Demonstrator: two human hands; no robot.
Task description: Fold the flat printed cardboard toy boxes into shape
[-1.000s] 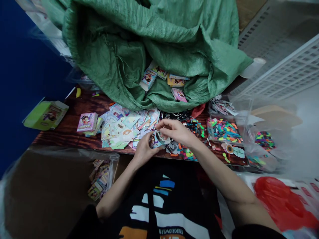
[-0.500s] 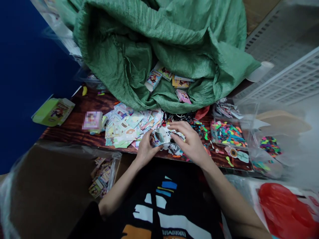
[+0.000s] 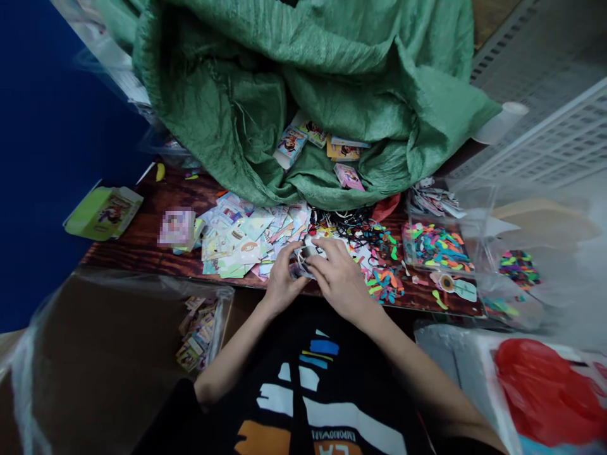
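Note:
Above the table's front edge, my left hand (image 3: 282, 281) is closed around a small box (image 3: 300, 260). The box is mostly covered by fingers; its top end looks open. My right hand (image 3: 344, 281) is bent over the same end, with its fingertips drawn together at the opening. What they pinch is too small and covered to make out. Beside my left hand is a heap of printed paper cards (image 3: 241, 243). Behind and right of my right hand lie black cords (image 3: 344, 221) and small coloured rubbery pieces (image 3: 386, 284).
A large green woven sack (image 3: 379, 164) holds several small printed boxes (image 3: 289, 146) at the back. A clear tray (image 3: 441, 268) of coloured pieces stands right. A green box (image 3: 104, 213) lies left. Below left, a plastic-lined carton (image 3: 118, 354) contains printed packs.
My right hand has moved down and left onto the box, and its fingers have closed in. The coloured pieces it covered now show. The black-and-white card near it is out of sight.

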